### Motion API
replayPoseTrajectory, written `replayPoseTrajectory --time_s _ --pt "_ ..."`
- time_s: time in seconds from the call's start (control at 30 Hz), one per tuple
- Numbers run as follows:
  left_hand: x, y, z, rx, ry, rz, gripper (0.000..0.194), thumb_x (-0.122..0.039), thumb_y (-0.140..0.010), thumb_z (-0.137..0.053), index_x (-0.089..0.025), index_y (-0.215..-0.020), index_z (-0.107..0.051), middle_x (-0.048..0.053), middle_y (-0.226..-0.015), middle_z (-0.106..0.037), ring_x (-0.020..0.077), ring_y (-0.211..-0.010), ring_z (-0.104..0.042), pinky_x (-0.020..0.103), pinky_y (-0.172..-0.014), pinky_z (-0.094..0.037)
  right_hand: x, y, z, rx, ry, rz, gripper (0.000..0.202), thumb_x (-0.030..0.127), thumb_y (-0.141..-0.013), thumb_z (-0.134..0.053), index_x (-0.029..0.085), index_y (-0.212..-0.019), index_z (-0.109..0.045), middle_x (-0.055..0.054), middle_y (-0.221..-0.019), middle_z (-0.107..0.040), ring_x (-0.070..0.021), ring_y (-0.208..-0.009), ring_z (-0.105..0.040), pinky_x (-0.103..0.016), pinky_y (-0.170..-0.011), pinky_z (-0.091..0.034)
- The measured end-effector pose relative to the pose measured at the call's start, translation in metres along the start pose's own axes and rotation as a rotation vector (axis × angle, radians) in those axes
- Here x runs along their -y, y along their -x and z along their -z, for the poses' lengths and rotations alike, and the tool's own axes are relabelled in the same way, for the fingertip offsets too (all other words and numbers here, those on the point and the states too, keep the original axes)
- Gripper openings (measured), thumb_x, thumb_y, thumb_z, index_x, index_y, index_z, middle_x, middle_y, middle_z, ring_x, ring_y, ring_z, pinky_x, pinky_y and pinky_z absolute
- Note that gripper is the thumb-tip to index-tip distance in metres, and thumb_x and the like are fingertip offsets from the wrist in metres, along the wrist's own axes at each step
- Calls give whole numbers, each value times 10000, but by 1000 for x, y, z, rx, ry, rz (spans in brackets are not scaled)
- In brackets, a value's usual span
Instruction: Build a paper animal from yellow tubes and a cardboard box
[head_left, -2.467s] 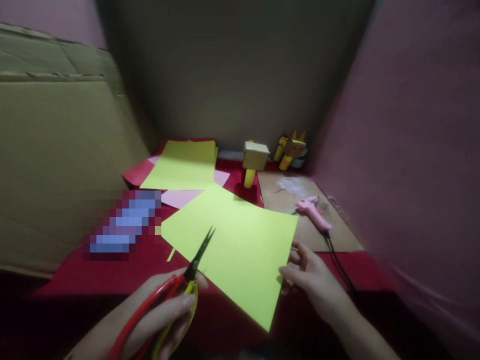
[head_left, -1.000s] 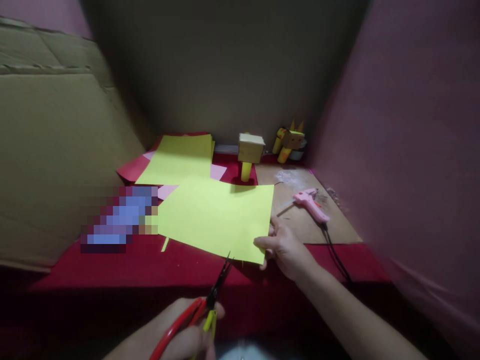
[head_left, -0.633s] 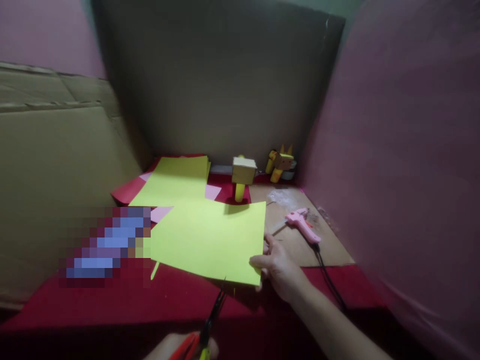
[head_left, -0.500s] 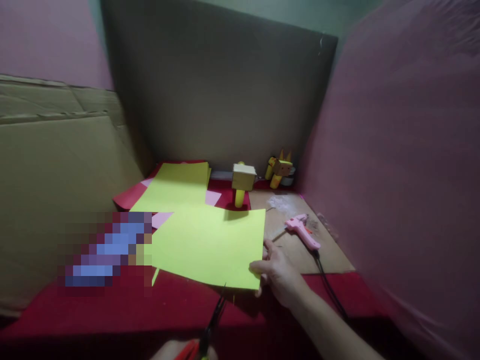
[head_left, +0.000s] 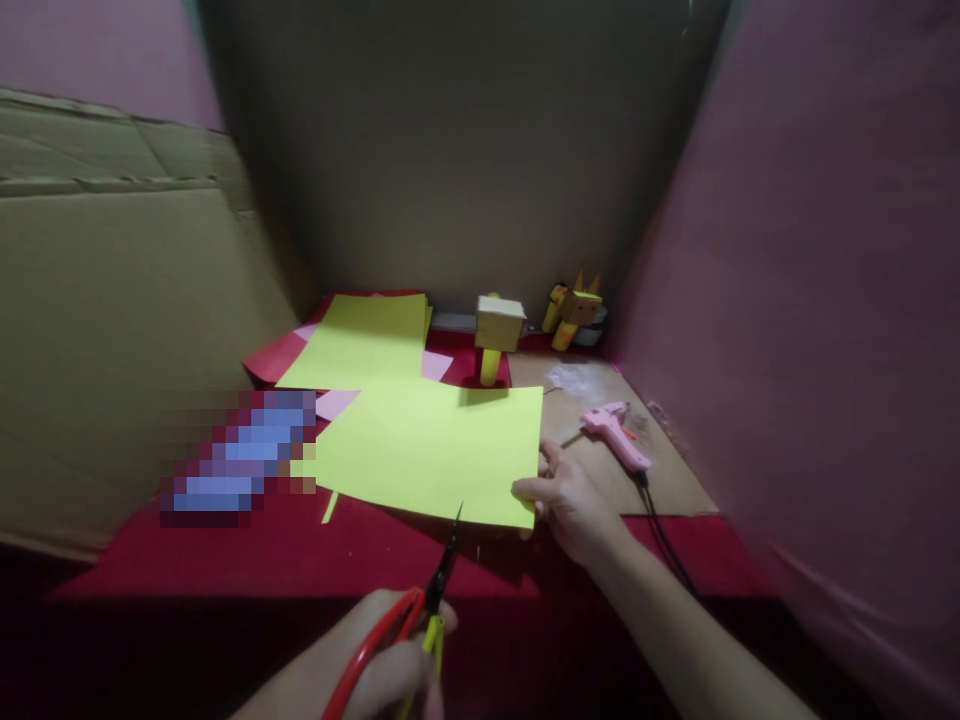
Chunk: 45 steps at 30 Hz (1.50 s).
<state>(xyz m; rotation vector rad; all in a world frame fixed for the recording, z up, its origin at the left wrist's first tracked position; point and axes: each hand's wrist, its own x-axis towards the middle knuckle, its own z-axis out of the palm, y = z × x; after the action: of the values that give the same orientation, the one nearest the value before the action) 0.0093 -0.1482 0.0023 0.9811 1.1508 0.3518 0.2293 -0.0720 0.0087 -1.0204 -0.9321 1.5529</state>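
Scissors [head_left: 436,592] sit in the curled grip of the left hand [head_left: 394,660]; the right hand [head_left: 577,508] pinches plain yellow paper [head_left: 435,450].

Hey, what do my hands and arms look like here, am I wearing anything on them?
Your left hand and right hand are ungloved. No sleeve, watch or bracelet shows on either forearm. I see no rings, though some fingers are hidden.

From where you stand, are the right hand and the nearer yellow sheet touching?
Touching. The head view shows the right hand gripping the nearer yellow sheet by its right edge, the thumb lying over its face.
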Motion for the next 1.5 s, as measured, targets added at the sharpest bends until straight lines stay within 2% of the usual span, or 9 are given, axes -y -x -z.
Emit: replayPoseTrajectory --time_s 0.17,0.3,0.43,0.57,0.77,0.93,1.13,1.37,1.5 --pt "2 -9 3 47 16 -9 445 -262 -701 -528 -100 -1115 -561 83 -671 -708 191 -490 -629 278 -501 -454 0 -2 2 3 -29 11 490 38 -514 -582 214 -959 -476 61 -659 -637 -97 -456 -537 -204 -438 -407" --pt "-5 -10 1 84 -8 -40 357 -265 -702 -518 -98 -1001 -618 33 -503 -626 197 -443 -606 285 -486 -433 -2 -3 4 19 -20 0 475 50 -510 -572 231 -940 -480 43 -711 -668 -154 -562 -613 -251 -522 -439" --pt "-19 -7 -1 124 -54 -21 204 -237 -701 -496 -117 -774 -643 36 -485 -609 188 -441 -599 285 -496 -433 -1 -3 5 49 -34 15 472 45 -527 -613 244 -935 -484 35 -774 -692 -187 -670 -657 -256 -551 -456" --pt "-29 -5 -2 149 -71 -39 216 -222 -736 -467 -139 -584 -596 44 -482 -606 160 -420 -577 267 -488 -428 2 -4 4 44 -38 15 479 36 -519 -639 226 -931 -482 19 -784 -695 -178 -640 -652 -251 -537 -454" --pt "-29 -10 0 191 -47 -56 252 -239 -763 -474 -125 -580 -604 64 -516 -627 145 -416 -563 245 -466 -430 8 -6 3 44 41 27 419 64 -518 -610 228 -891 -511 37 -693 -664 -157 -553 -600 -244 -496 -404" --pt "-24 -17 5 225 -43 -85 292 -261 -793 -465 -101 -618 -636 101 -573 -655 195 -524 -635 266 -491 -461 12 -8 4 51 110 35 411 74 -516 -563 253 -884 -530 43 -675 -647 -149 -520 -547 -253 -484 -384" --pt "-24 -25 5 172 -26 -95 251 -226 -759 -468 -81 -673 -654 130 -610 -685 225 -547 -669 293 -513 -491 14 -10 4 50 84 17 398 66 -512 -570 238 -868 -520 55 -628 -600 -121 -475 -497 -222 -427 -314" --pt "-26 -29 1 172 -15 -82 261 -223 -766 -459 -88 -643 -645 97 -541 -652 212 -534 -658 290 -516 -496 17 -14 2 32 95 20 418 54 -509 -601 213 -890 -534 47 -650 -607 -128 -508 -525 -246 -494 -393" --pt "-26 -29 -1 140 8 -94 263 -241 -762 -465 -96 -619 -631 95 -530 -645 214 -542 -658 299 -524 -502 18 -14 6 14 115 -18 420 60 -510 -632 196 -901 -559 59 -605 -593 -108 -463 -503 -226 -456 -370"
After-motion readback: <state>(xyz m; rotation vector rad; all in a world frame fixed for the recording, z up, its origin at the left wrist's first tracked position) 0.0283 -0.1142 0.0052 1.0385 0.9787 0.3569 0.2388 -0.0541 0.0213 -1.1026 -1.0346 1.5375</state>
